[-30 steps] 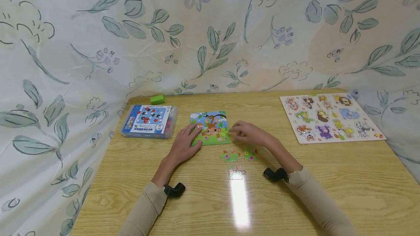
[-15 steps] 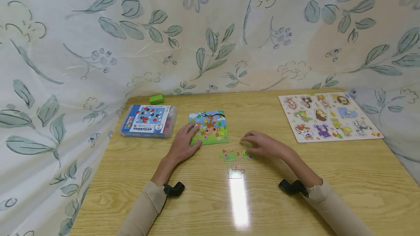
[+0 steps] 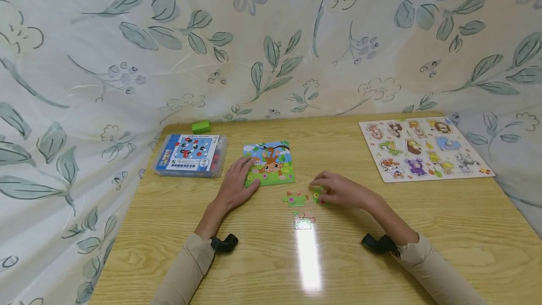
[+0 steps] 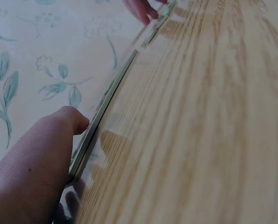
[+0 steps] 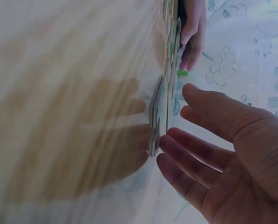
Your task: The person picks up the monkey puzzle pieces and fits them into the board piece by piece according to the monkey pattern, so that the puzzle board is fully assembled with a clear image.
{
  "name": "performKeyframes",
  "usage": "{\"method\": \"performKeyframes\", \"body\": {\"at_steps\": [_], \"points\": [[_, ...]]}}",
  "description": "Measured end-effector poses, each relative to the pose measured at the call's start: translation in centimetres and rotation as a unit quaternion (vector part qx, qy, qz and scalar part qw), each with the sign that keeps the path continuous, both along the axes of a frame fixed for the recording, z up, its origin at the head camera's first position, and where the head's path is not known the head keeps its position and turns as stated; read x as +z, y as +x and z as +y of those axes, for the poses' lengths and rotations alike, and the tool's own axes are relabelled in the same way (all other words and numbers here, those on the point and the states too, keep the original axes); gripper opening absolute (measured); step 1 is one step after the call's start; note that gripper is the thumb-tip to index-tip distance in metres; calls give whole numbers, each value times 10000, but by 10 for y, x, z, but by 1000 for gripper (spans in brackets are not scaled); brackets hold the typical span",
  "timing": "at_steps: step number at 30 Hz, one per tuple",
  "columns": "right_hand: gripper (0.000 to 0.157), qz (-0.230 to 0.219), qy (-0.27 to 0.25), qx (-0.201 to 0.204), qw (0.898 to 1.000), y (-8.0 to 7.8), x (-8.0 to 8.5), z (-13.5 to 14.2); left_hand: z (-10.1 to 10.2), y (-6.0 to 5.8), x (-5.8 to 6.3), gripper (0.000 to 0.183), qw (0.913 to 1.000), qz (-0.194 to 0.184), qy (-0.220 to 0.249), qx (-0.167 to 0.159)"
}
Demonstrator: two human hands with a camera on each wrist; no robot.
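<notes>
A square monkey jigsaw puzzle (image 3: 273,166) lies in the middle of the table. My left hand (image 3: 234,183) rests on its left side with the fingers spread and relaxed; in the left wrist view the thumb (image 4: 72,119) is beside the puzzle's edge. Over a loose green puzzle piece (image 3: 316,196), partly covered, is my right hand (image 3: 345,191). Its fingertips (image 5: 166,142) are at the edge of that piece in the right wrist view, and the thumb stands apart from it. Two more loose pieces lie nearer me: one with a pink flower (image 3: 296,199), one shiny with glare (image 3: 302,220).
Back left stands a clear plastic case (image 3: 190,155) with a blue molecule-picture label and coloured parts inside. Behind it is a green block (image 3: 201,127). An animal puzzle board (image 3: 423,149) lies at the back right. A floral cloth (image 3: 271,41) hangs behind the wooden table (image 3: 254,267).
My right hand has left the right edge of the monkey puzzle and moved right and toward me, onto the loose green piece. The left hand has stayed on the puzzle.
</notes>
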State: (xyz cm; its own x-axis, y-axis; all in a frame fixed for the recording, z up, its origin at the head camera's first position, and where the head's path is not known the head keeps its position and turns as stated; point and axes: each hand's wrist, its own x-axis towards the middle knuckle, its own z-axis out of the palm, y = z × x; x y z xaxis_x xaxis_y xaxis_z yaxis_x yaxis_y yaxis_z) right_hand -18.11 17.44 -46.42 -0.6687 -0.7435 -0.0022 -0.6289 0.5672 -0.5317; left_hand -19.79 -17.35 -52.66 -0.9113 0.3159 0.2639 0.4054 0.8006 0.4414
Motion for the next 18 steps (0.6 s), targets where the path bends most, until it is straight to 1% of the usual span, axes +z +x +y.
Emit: {"method": "performKeyframes", "body": {"at_steps": [2, 6, 9, 14, 18], "points": [[41, 82, 19, 46, 10000, 3, 0, -3, 0, 0, 0, 63, 10000, 37, -9, 3], [41, 426, 144, 207, 9988, 8, -1, -10, 0, 1, 0, 63, 10000, 77, -51, 15], [40, 637, 202, 398, 9970, 12, 1, -15, 0, 0, -1, 62, 9999, 58, -117, 45], [39, 648, 172, 530, 9963, 18, 5, -20, 0, 0, 0, 61, 9997, 18, -215, 98], [37, 653, 193, 575, 9960, 21, 7, -23, 0, 0, 1, 60, 9997, 23, -222, 77]]}}
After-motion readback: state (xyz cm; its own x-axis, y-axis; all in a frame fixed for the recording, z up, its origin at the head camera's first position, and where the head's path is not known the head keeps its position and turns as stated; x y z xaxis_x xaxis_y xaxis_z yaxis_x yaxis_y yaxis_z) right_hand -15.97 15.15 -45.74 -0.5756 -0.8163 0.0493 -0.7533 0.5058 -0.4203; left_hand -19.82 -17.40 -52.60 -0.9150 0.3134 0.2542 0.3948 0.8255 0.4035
